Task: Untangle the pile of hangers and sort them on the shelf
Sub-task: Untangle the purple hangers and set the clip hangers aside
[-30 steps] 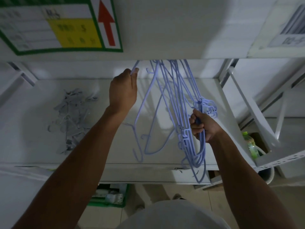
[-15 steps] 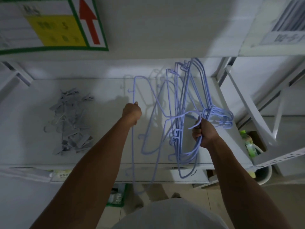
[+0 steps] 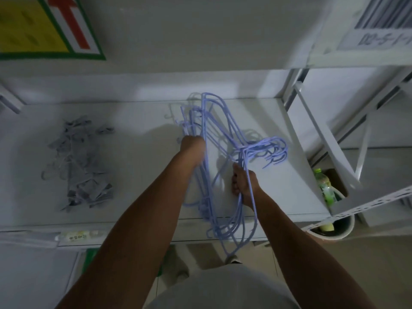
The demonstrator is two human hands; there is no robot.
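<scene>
1. Lilac thin wire hangers [image 3: 223,139] hang bunched right of frame centre over the white metal shelf [image 3: 142,152], with their lower loops dangling past its front edge.
2. My left grip [image 3: 192,144] is closed on the bundle's left side, and my right grip [image 3: 244,186] is clamped round strands below the crossed hooks.
3. Pulling my hands apart hard could lock those hooks tighter. It could also shake a loose hanger off the edge.
4. At lower right, a pale round bucket [image 3: 347,228] seems to hold a green-labelled plastic bottle [image 3: 324,186].

hangers [image 3: 225,139]: lilac-blue | clip pile [image 3: 80,166]: grey, perhaps, in dim light | shelf [image 3: 142,152]: white | sign [image 3: 44,27]: yellow, red arrow, green border
</scene>
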